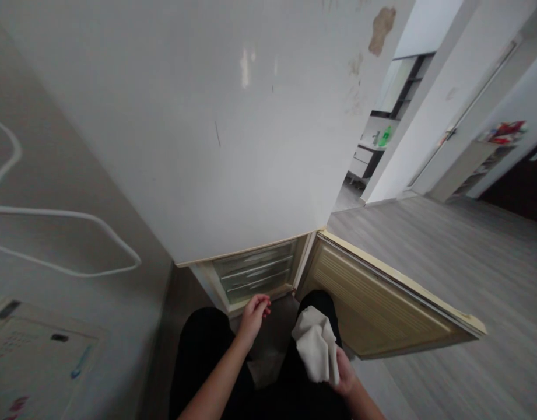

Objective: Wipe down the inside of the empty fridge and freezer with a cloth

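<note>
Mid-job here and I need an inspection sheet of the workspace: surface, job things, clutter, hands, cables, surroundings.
Surface: grey floor, wood-look planks.
Job's things: white appliance with scratches and a brown patch; its lower door stands open to the right, exposing the lower compartment; pale cloth, crumpled.
Clutter: red items on a far shelf unit, too blurred to identify.
Hands: right hand holds the cloth; left hand, fingers curled, is before the compartment, no object visible in it.
Cables: white cable, looped at the left wall; ends not visible.
Surroundings: wall panel lower left; green bottle by a sink beyond.
</note>
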### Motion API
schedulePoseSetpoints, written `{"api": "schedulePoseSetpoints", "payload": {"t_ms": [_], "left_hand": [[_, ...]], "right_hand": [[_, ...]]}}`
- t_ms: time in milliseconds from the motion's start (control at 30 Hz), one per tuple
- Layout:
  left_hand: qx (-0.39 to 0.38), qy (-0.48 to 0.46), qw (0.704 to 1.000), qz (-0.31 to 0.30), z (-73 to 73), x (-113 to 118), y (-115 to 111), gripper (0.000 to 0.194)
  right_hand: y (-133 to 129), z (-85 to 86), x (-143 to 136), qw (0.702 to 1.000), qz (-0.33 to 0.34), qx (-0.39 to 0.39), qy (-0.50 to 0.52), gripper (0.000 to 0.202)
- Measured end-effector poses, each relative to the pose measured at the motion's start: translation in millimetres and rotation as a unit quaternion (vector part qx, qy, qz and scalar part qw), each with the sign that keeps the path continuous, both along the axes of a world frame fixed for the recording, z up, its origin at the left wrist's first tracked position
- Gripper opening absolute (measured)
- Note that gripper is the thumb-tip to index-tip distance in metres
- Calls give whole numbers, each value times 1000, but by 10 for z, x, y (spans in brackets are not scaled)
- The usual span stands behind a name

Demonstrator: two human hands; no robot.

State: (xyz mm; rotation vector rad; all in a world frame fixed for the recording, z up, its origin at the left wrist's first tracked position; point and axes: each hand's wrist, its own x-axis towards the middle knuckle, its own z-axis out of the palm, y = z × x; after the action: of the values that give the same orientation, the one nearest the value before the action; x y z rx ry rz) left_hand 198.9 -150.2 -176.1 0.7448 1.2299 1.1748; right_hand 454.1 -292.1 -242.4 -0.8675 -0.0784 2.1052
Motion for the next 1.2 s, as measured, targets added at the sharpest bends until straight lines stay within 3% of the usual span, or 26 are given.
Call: {"api": "schedulePoseSetpoints", "payload": {"t_ms": [100,200,300,400,633,900,1067,1200], "left_hand": [[-58,-50,996,38,-43,323,540,18],[-112,-71,987,86,-123,485,1030,18],[-141,-82,977,134,-175,485,1374,20],[-140,-118,969,167,-191,387,1569,24],[-124,-201,958,165,-259,233,1713,23],[-135,-236,949,158,-312,130,1695,27],[-89,-277,946,143,-234,93,1583,10],[-49,-312,937,151,-105,27,1588,19]], "right_hand": [[6,-30,197,1000,-6,13,18,45],[40,-29,349,999,-28,35,30,41],[60,-22,415,998,-31,50,31,40],[73,6,385,998,-13,59,27,44],[143,69,213,997,5,76,18,45],[341,-42,168,998,21,59,29,42],[551,6,87,998,-8,56,19,38],[733,52,6,999,-1,22,23,38]]}}
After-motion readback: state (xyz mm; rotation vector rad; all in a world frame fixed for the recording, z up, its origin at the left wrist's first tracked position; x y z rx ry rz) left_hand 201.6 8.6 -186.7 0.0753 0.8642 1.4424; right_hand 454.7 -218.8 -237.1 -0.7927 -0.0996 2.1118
